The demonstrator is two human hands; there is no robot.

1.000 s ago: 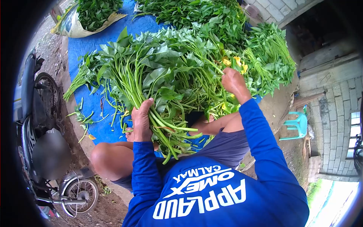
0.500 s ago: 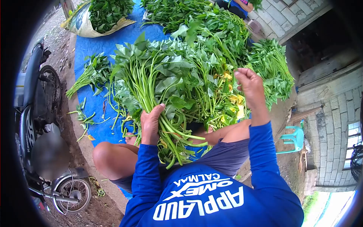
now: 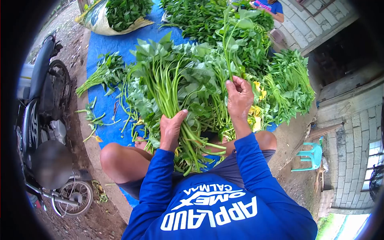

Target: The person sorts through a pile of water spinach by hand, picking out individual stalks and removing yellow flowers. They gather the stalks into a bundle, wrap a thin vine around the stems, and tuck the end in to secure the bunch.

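Observation:
My left hand (image 3: 171,130) is wrapped round a thick bunch of water spinach (image 3: 162,86), thumb across the long green stems. The cut ends stick out below it over my lap, and the leaves fan out above. To its right, my right hand (image 3: 240,98) is closed in a pinch on a single water spinach stem (image 3: 226,44), which stands nearly upright with leaves at its top. Behind both hands lies a heap of loose water spinach (image 3: 210,86), partly hidden by the bunch. Some yellowed leaves (image 3: 256,114) lie just right of my right hand.
A blue tarp (image 3: 96,52) lies under the greens. Small bundles (image 3: 106,72) rest left and more bundles (image 3: 290,88) right. An open sack (image 3: 100,20) of greens stands at the back left. A motorcycle (image 3: 34,116), a green plastic chair (image 3: 310,157) and another person (image 3: 272,7) are around.
My right hand has moved left, closer to the bunch, and the stem it holds has swung upright. My left hand keeps its grip on the bunch. The whole view has shifted slightly.

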